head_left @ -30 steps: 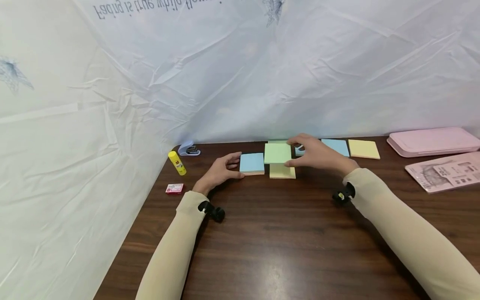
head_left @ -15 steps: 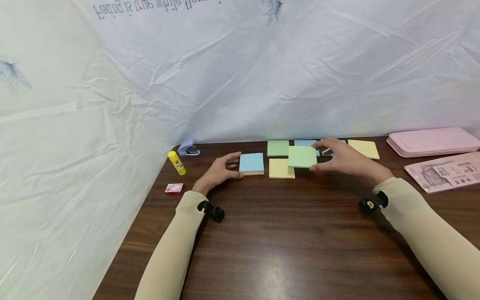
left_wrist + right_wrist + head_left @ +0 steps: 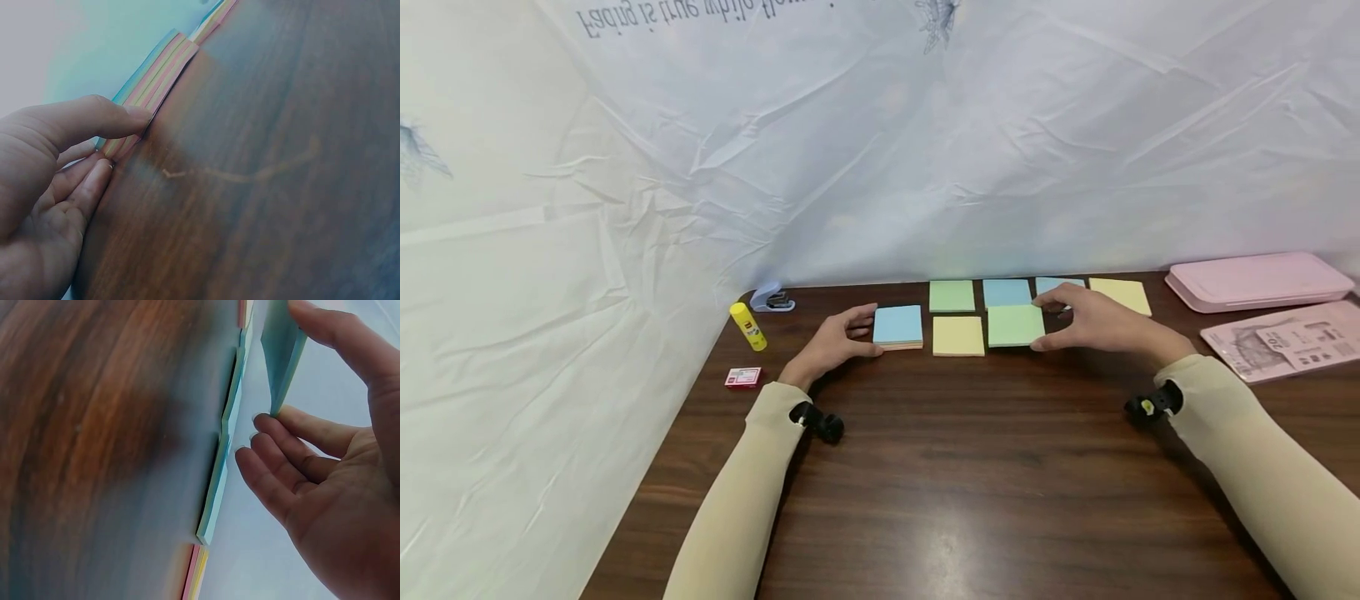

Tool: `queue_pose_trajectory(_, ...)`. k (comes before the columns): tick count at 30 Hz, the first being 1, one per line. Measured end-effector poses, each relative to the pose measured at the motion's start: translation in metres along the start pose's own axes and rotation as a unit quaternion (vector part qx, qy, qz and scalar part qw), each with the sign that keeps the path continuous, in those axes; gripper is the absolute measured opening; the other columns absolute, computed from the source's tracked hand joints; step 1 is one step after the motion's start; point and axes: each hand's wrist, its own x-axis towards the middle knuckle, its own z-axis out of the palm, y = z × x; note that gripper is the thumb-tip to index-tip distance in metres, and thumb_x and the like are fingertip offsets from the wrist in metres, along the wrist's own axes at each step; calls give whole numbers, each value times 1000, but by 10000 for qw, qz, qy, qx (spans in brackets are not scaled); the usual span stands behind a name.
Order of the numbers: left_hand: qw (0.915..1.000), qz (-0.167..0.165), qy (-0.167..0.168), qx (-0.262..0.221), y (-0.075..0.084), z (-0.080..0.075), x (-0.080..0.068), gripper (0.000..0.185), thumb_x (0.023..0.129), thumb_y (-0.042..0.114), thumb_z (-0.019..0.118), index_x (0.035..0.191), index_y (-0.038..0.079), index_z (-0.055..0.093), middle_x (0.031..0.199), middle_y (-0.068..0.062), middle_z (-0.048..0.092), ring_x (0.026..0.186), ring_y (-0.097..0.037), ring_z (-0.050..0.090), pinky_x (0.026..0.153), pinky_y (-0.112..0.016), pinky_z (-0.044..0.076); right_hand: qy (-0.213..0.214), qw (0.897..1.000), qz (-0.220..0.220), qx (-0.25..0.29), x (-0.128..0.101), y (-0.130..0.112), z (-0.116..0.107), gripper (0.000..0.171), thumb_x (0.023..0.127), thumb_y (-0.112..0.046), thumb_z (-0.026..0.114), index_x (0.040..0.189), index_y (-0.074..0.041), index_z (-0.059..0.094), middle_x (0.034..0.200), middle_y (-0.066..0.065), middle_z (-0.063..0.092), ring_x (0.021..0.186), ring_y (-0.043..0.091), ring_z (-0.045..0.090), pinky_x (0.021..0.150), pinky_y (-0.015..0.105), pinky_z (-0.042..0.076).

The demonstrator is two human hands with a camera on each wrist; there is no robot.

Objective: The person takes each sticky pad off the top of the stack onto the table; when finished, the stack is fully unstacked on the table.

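Observation:
My left hand (image 3: 829, 346) grips the left side of a stack of sticky note pads (image 3: 898, 323) with blue on top. In the left wrist view the stack (image 3: 164, 65) shows blue, pink and yellow layers, with the thumb against its near edge. My right hand (image 3: 1097, 323) pinches a light green sticky note pad (image 3: 1015, 325) by its right edge. That pad (image 3: 284, 353) is raised off the table in the right wrist view, held between thumb and index finger. A yellow sticky note pad (image 3: 958, 337) lies between the stack and the green pad.
Along the back lie a green pad (image 3: 951, 296), a blue pad (image 3: 1006, 292), another blue pad (image 3: 1051, 284) partly behind my right hand, and a yellow pad (image 3: 1122, 295). Left: stapler (image 3: 772, 298), glue stick (image 3: 748, 326), small red-white box (image 3: 742, 377). Right: pink case (image 3: 1258, 282), pink packet (image 3: 1292, 340).
My right hand has carried the green pad rightward from above the yellow pad and slightly toward me, uncovering the back green pad and the yellow one. The left hand stays at the stack.

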Motion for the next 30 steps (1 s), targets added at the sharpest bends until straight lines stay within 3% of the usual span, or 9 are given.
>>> queue_pose_trajectory(8, 10000, -19, -7, -22, -1, -1, -1, 82, 93, 10, 84, 164, 9, 43, 160, -15, 49, 141, -35, 52, 115, -49, 45, -269, 9996, 2, 43, 1, 5, 3, 81, 88, -35, 90, 145, 11, 55, 141, 29, 54, 127, 45, 58, 103, 62, 49)
queue_pose_trajectory(17, 10000, -3, -57, 7, 0, 0, 0, 82, 94, 10, 84, 164, 9, 42, 160, -15, 48, 141, -35, 51, 116, -49, 45, -251, 9995, 28, -165, 2, 7, 7, 79, 87, -34, 90, 141, 13, 57, 134, 28, 59, 123, 43, 59, 101, 61, 50)
queue_pose_trajectory(30, 10000, -5, -57, 10, 2, -1, -1, 82, 93, 9, 84, 164, 7, 42, 162, -15, 47, 141, -36, 51, 116, -49, 44, -353, 9990, 41, -267, 2, 6, 8, 84, 86, -36, 92, 142, 14, 56, 134, 31, 52, 124, 49, 56, 100, 63, 50)
